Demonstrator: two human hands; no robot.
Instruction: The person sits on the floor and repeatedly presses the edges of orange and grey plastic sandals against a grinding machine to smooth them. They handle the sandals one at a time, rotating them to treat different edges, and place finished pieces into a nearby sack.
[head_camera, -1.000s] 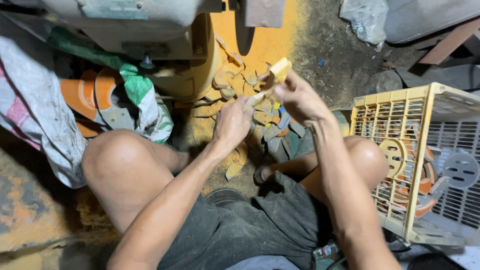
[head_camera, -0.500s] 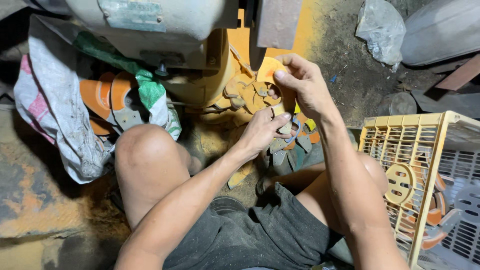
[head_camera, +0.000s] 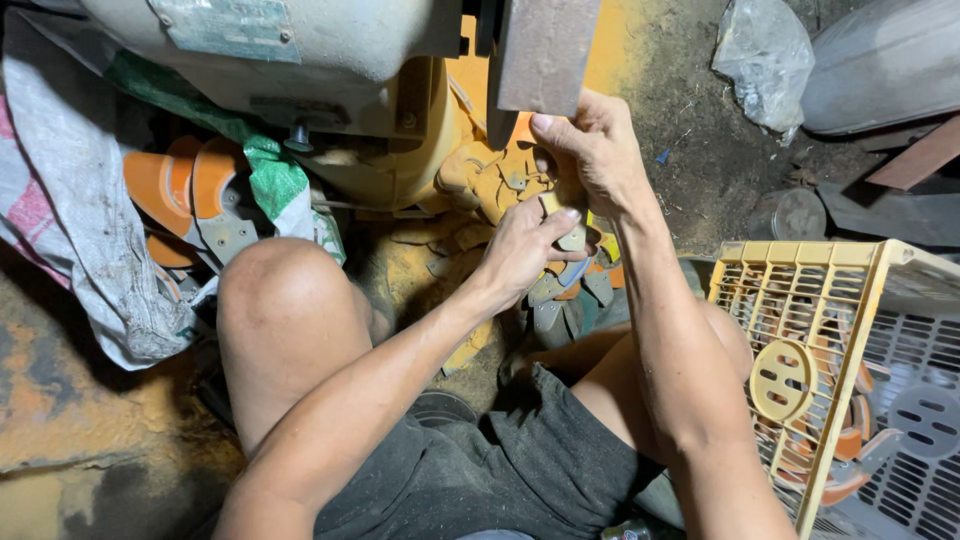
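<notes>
My right hand (head_camera: 600, 150) is raised close under a rusty metal plate (head_camera: 545, 50) on a grey-green machine (head_camera: 300, 50). It pinches a small flat piece (head_camera: 557, 203) coated in yellow-orange dust. My left hand (head_camera: 520, 250) sits just below, fingers curled, with its fingertips on the same piece. Under both hands, between my knees, lies a pile of flat grey and orange pieces (head_camera: 560, 295). How the piece meets the machine is hidden by my fingers.
A yellow plastic crate (head_camera: 800, 300) holding several orange-grey pieces stands at my right knee. Woven sacks (head_camera: 90, 230) with orange and grey shaped pieces (head_camera: 200, 190) lie at the left. A crumpled plastic bag (head_camera: 760, 60) sits at the upper right. Orange dust covers the ground.
Both hands have moved up from above the pile toward the machine's metal plate, still with the small piece. The view has shifted closer to the machine.
</notes>
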